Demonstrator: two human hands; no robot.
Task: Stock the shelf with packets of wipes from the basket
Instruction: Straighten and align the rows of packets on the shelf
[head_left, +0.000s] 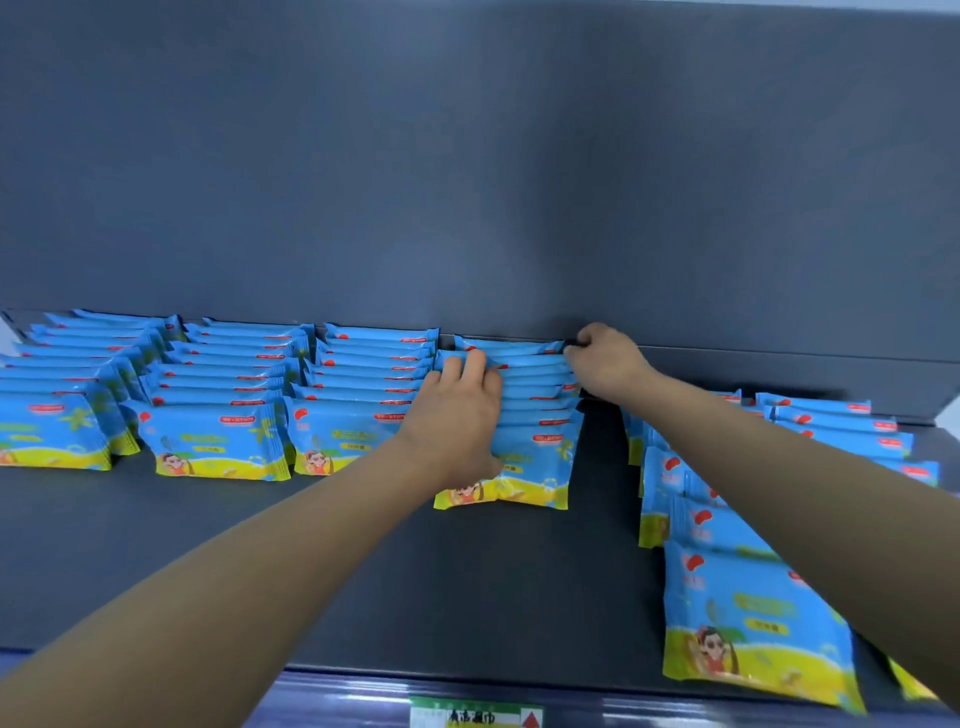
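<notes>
**Wipes packets (213, 441): fourth row squeezed into line**

Wipes packets of soft blue-and-yellow plastic stand in front-to-back rows on the dark grey flat shelf (467, 571). The three left rows (52, 431) are full and tidy.

Next comes the fourth row (535, 447). The left hand (457, 410) lies over its front packets. Its fingers curl over their top edges and its thumb runs down the front face, clamping the stack.

At the row's right rear corner is the right hand (605, 358), close to the grey back panel (467, 156). Its fingers are bunched together against the ends of the back packets. I cannot tell whether they pinch one.

Further right, across a bare gap, a looser fifth row (753, 613) slants toward the shelf's front edge. The basket is out of view.

The packets are slick and lean on one another, so uneven pressure from the two hands would likely fan the fourth row sideways or tip its front packet flat. The right forearm passes just above the fifth row. If it dropped, it could nudge those front packets over the lip.
</notes>
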